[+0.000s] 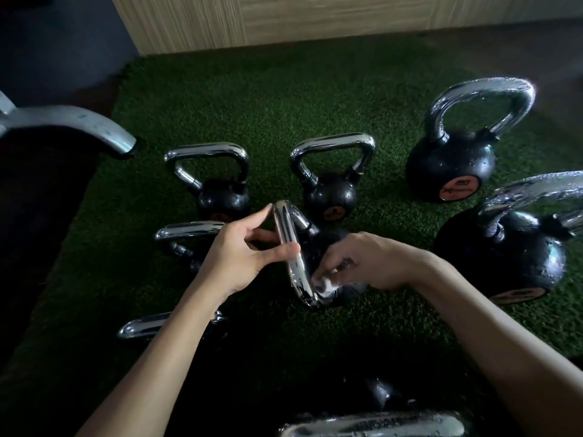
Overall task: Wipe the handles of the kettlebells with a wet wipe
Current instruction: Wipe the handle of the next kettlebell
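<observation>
Left hand (pixel 239 257) holds the chrome handle (pixel 288 234) of the middle kettlebell (pixel 328 247) from the left. The thumb is laid across the bar about midway and the index finger reaches toward its far end. Right hand (pixel 369 263) comes in from the right, its fingers bunched round a white wipe (pixel 325 283) and pressing it against the near bend of the same handle, on the inner, right-hand side.

The kettlebell stands on the turf (pixel 252 105), turned so the top bar of its handle runs almost straight away from the person, from the near bend up to the far bend. From the wipe, then, the rest of the bar lies ahead and slightly left along that axis.

The right hand is the nearer to this stretch and already touches it. The left thumb sits across the path, so a stroke up the bar would likely need that hand to slide further on or let go. How much of the far leg is wiped I cannot tell
</observation>
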Action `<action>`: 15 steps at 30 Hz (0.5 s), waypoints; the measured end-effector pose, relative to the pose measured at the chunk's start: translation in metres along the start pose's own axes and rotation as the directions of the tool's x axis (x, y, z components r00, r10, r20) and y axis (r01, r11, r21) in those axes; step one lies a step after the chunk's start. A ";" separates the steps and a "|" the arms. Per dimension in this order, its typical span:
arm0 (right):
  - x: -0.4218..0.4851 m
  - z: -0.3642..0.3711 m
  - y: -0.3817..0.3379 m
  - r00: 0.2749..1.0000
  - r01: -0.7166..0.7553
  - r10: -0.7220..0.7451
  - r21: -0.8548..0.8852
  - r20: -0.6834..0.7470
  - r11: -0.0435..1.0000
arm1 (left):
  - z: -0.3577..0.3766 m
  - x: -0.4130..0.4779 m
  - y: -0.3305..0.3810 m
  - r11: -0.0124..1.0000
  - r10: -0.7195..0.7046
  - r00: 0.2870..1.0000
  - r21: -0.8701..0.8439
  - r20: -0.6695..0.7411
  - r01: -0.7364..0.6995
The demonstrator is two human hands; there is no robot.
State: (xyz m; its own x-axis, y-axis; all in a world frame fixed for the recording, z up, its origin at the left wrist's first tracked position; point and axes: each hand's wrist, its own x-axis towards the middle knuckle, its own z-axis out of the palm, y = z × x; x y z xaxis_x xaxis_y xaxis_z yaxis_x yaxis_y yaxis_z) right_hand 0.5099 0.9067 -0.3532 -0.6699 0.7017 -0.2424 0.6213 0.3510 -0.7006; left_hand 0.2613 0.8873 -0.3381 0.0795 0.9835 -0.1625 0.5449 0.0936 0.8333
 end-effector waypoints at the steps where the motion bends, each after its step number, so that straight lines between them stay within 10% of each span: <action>1: -0.001 -0.002 -0.003 0.999 0.009 -0.012 0.069 0.046 0.998 | -0.001 0.000 -0.001 1.000 0.002 1.000 0.000 0.003 -0.002; 5: 0.000 0.005 -0.005 0.999 0.004 -0.015 0.286 0.038 0.958 | -0.004 0.001 -0.007 1.000 -0.006 1.000 -0.013 -0.001 0.006; 9: 0.000 0.004 -0.004 0.996 -0.093 0.089 0.147 0.030 0.985 | -0.005 -0.001 -0.009 1.000 -0.009 1.000 -0.008 -0.003 0.009; 15: -0.002 0.017 -0.013 0.990 -0.131 0.142 0.510 0.017 0.850 | -0.004 -0.006 -0.008 0.999 -0.001 1.000 -0.035 0.003 0.001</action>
State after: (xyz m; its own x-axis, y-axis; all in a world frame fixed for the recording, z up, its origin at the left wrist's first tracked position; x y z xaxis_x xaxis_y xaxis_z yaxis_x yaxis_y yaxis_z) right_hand 0.4964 0.8904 -0.3554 -0.5815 0.7340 -0.3509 0.4082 -0.1099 -0.9063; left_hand 0.2533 0.8813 -0.3418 0.0816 0.9830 -0.1646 0.5151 0.0998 0.8513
